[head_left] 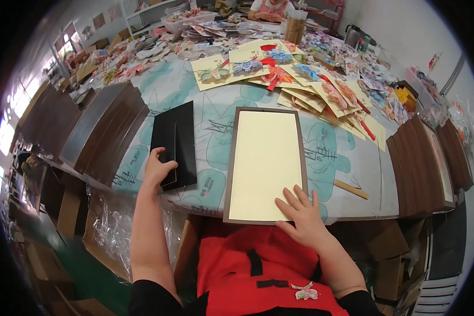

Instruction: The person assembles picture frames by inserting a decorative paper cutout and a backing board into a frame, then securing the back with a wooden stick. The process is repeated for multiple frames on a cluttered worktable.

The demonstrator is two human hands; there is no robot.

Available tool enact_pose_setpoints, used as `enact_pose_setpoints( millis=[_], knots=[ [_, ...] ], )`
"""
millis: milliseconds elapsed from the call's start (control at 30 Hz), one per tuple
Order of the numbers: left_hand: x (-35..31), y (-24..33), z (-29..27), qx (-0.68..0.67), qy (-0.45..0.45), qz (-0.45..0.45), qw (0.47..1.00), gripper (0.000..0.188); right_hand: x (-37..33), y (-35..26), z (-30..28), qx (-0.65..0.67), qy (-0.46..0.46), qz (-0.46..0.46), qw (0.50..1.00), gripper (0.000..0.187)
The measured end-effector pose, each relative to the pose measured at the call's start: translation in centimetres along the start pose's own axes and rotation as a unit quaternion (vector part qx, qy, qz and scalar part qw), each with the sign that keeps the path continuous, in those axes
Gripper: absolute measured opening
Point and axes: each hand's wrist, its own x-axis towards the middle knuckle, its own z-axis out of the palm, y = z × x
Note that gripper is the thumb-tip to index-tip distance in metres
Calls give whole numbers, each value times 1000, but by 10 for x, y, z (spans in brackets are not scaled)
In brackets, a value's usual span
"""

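Observation:
Directly in front of me a brown picture frame (pixel 230 168) lies flat, with a cream sheet (pixel 268 158) filling its inside. My right hand (pixel 304 218) rests on the sheet's lower right corner and the frame's edge, fingers spread. To the left lies a black backing board (pixel 186 126) with a narrow upright stand strip (pixel 175 150) along its middle. My left hand (pixel 159 167) grips this board at its left side, the thumb over the board near the strip and the index finger curled; the other fingers are partly hidden.
Stacked brown frames stand at the left (pixel 108 129) and more frames at the right (pixel 418 163). Cream cards (pixel 329 100) with colourful tasselled ornaments lie in a heap behind. A flat wooden stick (pixel 351 188) lies right. Across the table a person (pixel 271 10) sits.

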Motion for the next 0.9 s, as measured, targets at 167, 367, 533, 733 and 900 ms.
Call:
enact_pose_setpoints(
  millis=[167,367,533,733,900],
  knots=[
    [-51,37,-21,-187,23,56,980,62,-9,10,12,98,109,-17,989,29],
    [-96,53,-34,-204,13,94,974,67,1,8,9,250,123,41,959,7],
    [-122,69,-32,-239,14,85,967,70,3,15,2,229,59,-5,972,9],
    [-126,67,-29,-260,20,90,961,72,-5,38,-5,290,-4,-30,957,13],
    [-125,62,-32,-271,-11,84,959,76,-9,39,3,206,48,-76,974,16]
  ],
)
